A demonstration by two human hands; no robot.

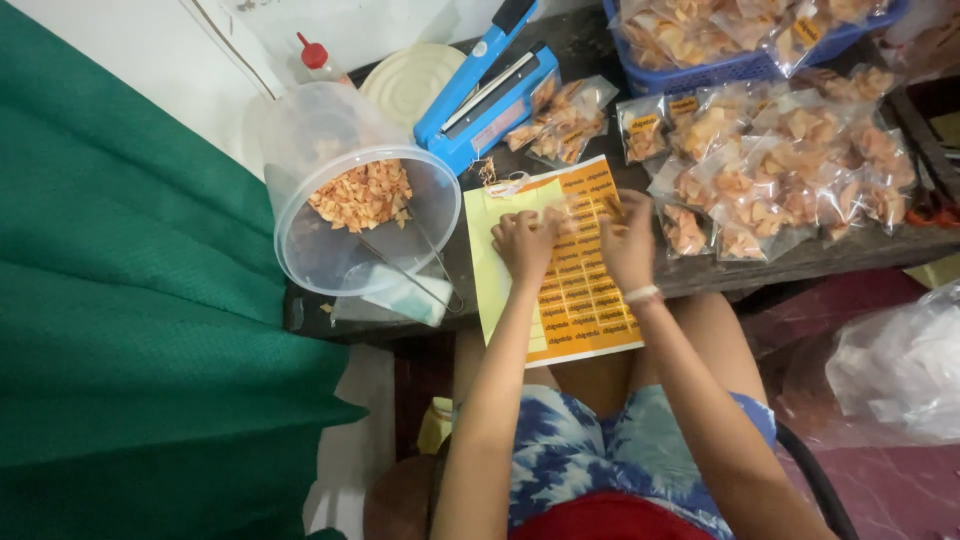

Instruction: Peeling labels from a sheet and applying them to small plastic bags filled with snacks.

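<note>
A yellow sheet of orange stickers (580, 300) lies on the front edge of a dark table (800, 262) and hangs over my lap. My left hand (523, 243) rests on the sheet's upper part with its fingers curled onto the paper. My right hand (628, 240), with a pale band at the wrist, presses its fingertips on the stickers near the sheet's top right corner. It is blurred, so I cannot see whether a sticker is pinched. Small clear bags of orange snacks (790, 170) lie heaped just right of my right hand.
A clear plastic tub (335, 205) holding loose snacks lies on its side at the left, metal tongs (415, 262) at its mouth. A blue heat sealer (487, 90) stands behind the sheet. A blue basket (735, 68) of filled bags sits at the back. Green cloth (130, 320) fills the left.
</note>
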